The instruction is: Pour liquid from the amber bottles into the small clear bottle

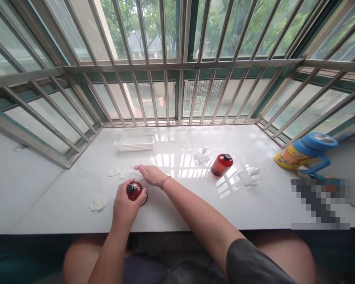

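My left hand (126, 203) is wrapped round a dark red bottle (136, 191) with a black cap, which stands on the white surface near its front edge. Just beyond it, my right hand (149, 173) reaches across to the left with its fingers stretched out. Its fingertips are beside some crumpled white pieces (124, 172), perhaps tissue; whether they touch cannot be told. Another crumpled white piece (97, 204) lies to the left of my left hand. A second red bottle (221, 165), black-capped too, stands farther right.
A white perforated basket (136, 148) sits at the back left. Two clear plastic packs, one pack (203, 155) left of the second bottle and another pack (251, 174) right of it, lie on the white counter (177, 209). A blue and yellow flask (306, 150) stands far right. Metal bars (180, 65) line the window.
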{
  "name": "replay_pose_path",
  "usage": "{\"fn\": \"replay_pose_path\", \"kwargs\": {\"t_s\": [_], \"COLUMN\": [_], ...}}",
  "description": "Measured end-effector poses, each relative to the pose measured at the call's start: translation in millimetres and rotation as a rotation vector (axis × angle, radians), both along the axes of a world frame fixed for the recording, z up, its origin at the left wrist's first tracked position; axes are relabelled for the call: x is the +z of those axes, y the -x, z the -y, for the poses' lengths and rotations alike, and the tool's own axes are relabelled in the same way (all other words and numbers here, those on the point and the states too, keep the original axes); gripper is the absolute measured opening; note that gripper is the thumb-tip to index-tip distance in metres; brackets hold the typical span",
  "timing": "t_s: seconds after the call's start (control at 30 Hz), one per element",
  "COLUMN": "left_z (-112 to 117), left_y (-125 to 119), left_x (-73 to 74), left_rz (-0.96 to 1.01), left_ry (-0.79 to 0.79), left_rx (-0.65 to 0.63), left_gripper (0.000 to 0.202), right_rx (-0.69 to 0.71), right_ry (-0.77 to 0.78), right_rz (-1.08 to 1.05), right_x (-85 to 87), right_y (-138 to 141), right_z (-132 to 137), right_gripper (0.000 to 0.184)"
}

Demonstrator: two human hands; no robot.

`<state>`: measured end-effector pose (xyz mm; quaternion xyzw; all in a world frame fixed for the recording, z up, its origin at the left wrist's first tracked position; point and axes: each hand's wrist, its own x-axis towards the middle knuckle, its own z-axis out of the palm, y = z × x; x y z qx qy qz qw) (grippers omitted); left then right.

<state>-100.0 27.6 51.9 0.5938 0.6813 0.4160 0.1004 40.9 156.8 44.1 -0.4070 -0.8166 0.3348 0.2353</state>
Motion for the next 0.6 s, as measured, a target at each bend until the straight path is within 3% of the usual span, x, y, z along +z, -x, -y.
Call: {"fn": "replay_pose_path", "kwargs": {"t_s": [0.17,0.33,0.47,0.6], "left_z": [-2,-11,-25,-36], "left_y": [-7,-33,-64,-88], "left_x": [-0.4,-0.4,-0.5,-0.7], "left_rz": [0.009,0.031,0.062,0.085], "left_ry": [-0.002,-0.003,-0.017,-0.011], "left_rx": [0.038,0.004,-0.108,-0.18], "left_gripper": [0.053,0.053,0.051,0.048], "right_rx": [-0.153,-0.442,-0.643,-0.802], "right_ry": [-0.097,-0.172,-0.162,-0.165], "right_rz": [-0.111,-0.103,-0.022,0.068], "right_x": [-3.7,-12.0,-15.2,-14.8], "right_y": [-76,-174,-237,-276], "right_z": [48,103,121,126], "right_gripper": [0.04,0.034,0.032,0.032]}}
